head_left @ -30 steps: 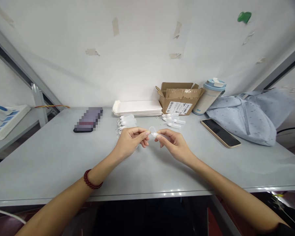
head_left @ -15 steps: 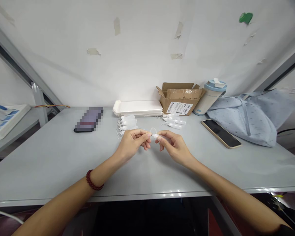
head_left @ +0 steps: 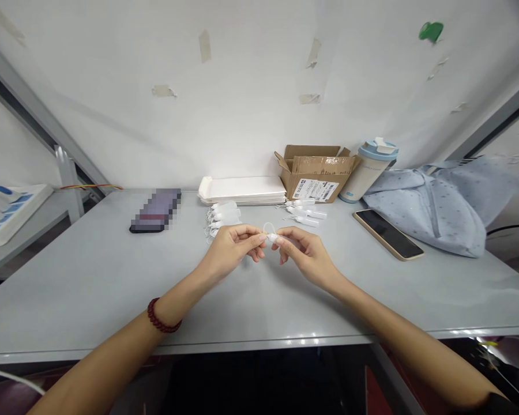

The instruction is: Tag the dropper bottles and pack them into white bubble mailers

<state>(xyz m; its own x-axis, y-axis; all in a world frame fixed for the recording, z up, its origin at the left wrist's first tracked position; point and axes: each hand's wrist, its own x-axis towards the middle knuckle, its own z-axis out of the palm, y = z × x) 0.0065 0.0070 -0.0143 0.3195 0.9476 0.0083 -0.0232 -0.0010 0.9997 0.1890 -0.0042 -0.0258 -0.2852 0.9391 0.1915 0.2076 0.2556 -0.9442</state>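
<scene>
Between both hands, above the middle of the table, is a small white plastic bottle [head_left: 272, 237] with a thin white looped cord [head_left: 269, 226] arching over it. My right hand [head_left: 300, 249] is closed in a pinch around the bottle, and its fingers cover most of the body. My left hand [head_left: 237, 245] is closed too, pinching thumb to forefinger at the cord's end by the bottle's tip. Behind my left hand lies a row of several similar corded bottles [head_left: 225, 215]. Several more translucent bottles [head_left: 313, 214] rest beyond my right hand.
At the back are a stack of flat white packs [head_left: 244, 187], an open cardboard box [head_left: 315, 176] and a blue-lidded tumbler [head_left: 367, 171]. A phone [head_left: 388, 234] and a pale blue cloth bag [head_left: 432, 207] lie right. A blurred-out phone-like object [head_left: 155, 211] lies left on the grey table [head_left: 112, 288].
Both hands stay almost in place, still pinching the bottle and its cord. The cord loop has shifted very slightly, and the whole view has drifted a little.
</scene>
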